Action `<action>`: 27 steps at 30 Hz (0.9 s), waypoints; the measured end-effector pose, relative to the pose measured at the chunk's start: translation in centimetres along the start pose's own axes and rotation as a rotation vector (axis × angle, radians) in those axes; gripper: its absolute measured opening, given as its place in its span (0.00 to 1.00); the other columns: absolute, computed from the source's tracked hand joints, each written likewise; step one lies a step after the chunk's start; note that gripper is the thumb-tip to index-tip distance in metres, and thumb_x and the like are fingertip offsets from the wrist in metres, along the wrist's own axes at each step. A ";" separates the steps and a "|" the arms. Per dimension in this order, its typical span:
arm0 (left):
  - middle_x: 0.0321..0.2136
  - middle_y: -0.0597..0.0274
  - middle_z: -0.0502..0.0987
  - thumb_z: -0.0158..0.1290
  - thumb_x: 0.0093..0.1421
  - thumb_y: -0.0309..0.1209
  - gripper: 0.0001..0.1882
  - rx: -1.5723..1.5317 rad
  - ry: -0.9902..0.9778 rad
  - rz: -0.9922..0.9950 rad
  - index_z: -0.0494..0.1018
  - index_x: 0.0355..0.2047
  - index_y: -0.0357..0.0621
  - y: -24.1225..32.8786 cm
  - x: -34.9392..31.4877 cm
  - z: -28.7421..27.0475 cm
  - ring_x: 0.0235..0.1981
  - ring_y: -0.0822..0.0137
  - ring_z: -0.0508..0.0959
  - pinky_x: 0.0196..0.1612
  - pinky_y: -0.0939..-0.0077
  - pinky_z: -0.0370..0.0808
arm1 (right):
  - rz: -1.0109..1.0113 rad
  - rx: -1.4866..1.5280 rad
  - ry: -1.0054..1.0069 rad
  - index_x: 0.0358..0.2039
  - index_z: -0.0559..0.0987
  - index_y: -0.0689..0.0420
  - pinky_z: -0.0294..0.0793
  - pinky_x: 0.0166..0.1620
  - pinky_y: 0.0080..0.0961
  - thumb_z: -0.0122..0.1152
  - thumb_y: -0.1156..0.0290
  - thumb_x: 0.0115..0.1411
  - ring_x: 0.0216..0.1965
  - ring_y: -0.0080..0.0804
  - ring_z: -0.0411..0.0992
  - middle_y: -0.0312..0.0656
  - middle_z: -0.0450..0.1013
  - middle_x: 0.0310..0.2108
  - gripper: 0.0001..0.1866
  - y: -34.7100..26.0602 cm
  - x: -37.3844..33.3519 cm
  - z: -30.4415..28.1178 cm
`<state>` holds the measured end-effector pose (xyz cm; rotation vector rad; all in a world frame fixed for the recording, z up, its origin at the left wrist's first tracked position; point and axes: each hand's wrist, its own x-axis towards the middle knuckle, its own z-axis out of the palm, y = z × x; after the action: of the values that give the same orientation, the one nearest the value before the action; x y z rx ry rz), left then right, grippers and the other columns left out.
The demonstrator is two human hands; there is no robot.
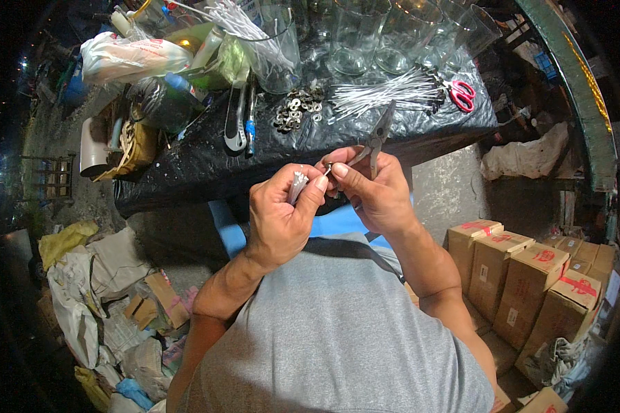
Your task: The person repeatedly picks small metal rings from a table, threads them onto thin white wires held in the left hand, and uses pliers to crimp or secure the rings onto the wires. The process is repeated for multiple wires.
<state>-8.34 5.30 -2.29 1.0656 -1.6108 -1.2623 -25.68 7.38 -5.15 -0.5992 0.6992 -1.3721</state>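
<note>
My left hand (pixel 280 215) is closed around a short bundle of white strands (pixel 297 187), whose ends stick up between thumb and fingers. My right hand (pixel 381 187) keeps grey pliers (pixel 377 140) tucked in the palm, jaws pointing up and away. The thumbs and fingertips of both hands meet at a small dark metal piece (pixel 329 168), too small to make out fully. Beyond them on the table lie a pile of small metal rings (pixel 297 109) and a spread of thin white sticks or cords (pixel 382 94) with dark ends at the right.
Red-handled scissors (pixel 462 96), a box cutter (pixel 236 127) and a blue pen-like tool (pixel 250 129) lie on the black-covered table (pixel 186 172). Clear glasses (pixel 352 41) line its back, one holding white sticks (pixel 255 31). Cardboard boxes (pixel 530 275) stand right; sacks and scraps (pixel 117 275) lie left.
</note>
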 end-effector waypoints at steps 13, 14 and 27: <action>0.22 0.67 0.79 0.59 0.71 0.30 0.08 -0.049 0.016 -0.101 0.79 0.38 0.38 -0.7 -0.3 -0.2 0.20 0.82 0.73 0.22 0.84 0.68 | -0.311 -0.501 0.022 0.52 0.82 0.65 0.79 0.46 0.22 0.64 0.78 0.68 0.42 0.24 0.80 0.43 0.83 0.43 0.13 1.6 -0.7 0.0; 0.23 0.67 0.79 0.59 0.71 0.31 0.07 -0.067 0.016 -0.114 0.79 0.39 0.38 -0.7 -0.3 -0.2 0.20 0.82 0.73 0.22 0.84 0.69 | -0.404 -0.597 0.006 0.53 0.81 0.65 0.79 0.46 0.22 0.65 0.79 0.67 0.42 0.24 0.80 0.44 0.83 0.43 0.15 1.6 -0.5 -0.1; 0.28 0.63 0.80 0.56 0.74 0.30 0.07 -0.525 0.043 -0.106 0.75 0.46 0.39 -1.5 0.2 -0.4 0.22 0.80 0.74 0.26 0.85 0.72 | -0.420 -1.550 -0.058 0.28 0.73 0.63 0.73 0.34 0.46 0.72 0.67 0.61 0.31 0.51 0.75 0.48 0.73 0.27 0.17 -3.9 -3.1 -1.0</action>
<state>-7.83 4.80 -3.67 0.8419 -1.1063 -1.6052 -29.16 10.05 -2.63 -2.0650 1.6182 -0.9288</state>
